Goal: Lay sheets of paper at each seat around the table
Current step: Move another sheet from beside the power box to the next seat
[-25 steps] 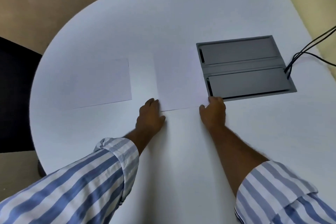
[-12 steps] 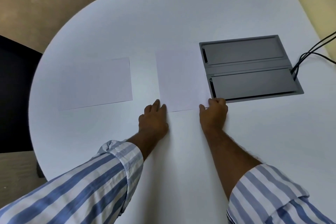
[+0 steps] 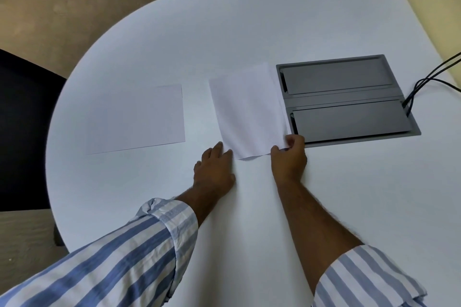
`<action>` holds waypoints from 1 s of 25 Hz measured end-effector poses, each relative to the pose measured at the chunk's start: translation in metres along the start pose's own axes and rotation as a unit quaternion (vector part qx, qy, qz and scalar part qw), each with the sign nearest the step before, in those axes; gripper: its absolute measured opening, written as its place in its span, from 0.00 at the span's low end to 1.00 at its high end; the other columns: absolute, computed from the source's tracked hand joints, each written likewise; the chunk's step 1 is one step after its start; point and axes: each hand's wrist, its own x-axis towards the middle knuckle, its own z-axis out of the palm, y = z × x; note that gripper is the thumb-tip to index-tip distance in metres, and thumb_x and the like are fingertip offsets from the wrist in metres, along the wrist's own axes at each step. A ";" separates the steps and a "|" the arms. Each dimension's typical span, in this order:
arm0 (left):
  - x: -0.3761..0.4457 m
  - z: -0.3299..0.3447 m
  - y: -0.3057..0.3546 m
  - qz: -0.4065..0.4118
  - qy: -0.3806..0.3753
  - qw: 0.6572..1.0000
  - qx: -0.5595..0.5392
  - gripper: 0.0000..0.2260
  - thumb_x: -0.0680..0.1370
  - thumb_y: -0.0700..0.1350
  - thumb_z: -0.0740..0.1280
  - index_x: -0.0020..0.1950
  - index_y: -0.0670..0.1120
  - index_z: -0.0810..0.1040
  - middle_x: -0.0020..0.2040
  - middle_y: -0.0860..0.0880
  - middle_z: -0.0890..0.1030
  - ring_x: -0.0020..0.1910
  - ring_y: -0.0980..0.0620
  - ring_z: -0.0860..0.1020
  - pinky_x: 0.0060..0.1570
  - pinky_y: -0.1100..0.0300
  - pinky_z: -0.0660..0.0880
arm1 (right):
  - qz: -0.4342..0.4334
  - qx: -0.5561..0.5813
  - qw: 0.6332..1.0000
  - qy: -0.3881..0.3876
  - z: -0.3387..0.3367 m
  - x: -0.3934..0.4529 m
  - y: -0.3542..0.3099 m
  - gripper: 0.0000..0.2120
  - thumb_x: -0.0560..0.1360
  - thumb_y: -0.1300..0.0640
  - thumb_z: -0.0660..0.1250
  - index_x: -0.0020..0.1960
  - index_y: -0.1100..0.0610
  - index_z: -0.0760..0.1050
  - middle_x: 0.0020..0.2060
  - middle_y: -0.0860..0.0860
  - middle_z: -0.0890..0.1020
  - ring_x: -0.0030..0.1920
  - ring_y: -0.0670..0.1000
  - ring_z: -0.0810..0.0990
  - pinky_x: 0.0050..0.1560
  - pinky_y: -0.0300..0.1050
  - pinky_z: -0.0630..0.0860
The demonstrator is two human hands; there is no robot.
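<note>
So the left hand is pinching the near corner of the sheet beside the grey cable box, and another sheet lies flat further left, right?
Not quite: in the head view the right hand pinches that corner of the sheet beside the grey cable box. The left hand only rests at its near edge. The other sheet does lie flat further left.
</note>
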 end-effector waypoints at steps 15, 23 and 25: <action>0.016 -0.029 0.023 -0.251 0.043 0.578 -0.775 0.17 0.83 0.56 0.61 0.61 0.45 0.75 0.56 0.38 0.84 0.54 0.37 0.86 0.45 0.47 0.86 | 0.321 0.390 0.852 -0.138 -0.027 0.036 -0.035 0.35 0.73 0.76 0.73 0.77 0.63 0.65 0.63 0.66 0.81 0.50 0.57 0.84 0.39 0.47 0.87; 0.016 -0.047 0.024 -0.186 0.043 0.702 -0.686 0.14 0.78 0.32 0.67 0.64 0.40 0.79 0.61 0.41 0.84 0.52 0.41 0.86 0.38 0.54 0.85 | 0.291 0.318 0.877 -0.209 -0.050 0.020 -0.034 0.24 0.74 0.74 0.74 0.67 0.66 0.74 0.58 0.62 0.85 0.51 0.58 0.86 0.39 0.47 0.87; 0.003 -0.051 0.028 -0.164 0.068 0.726 -0.664 0.18 0.78 0.31 0.66 0.66 0.43 0.78 0.59 0.43 0.84 0.53 0.43 0.85 0.39 0.55 0.85 | 0.285 0.303 0.886 -0.203 -0.061 0.013 -0.030 0.23 0.76 0.71 0.74 0.68 0.61 0.72 0.55 0.60 0.84 0.49 0.58 0.85 0.42 0.50 0.87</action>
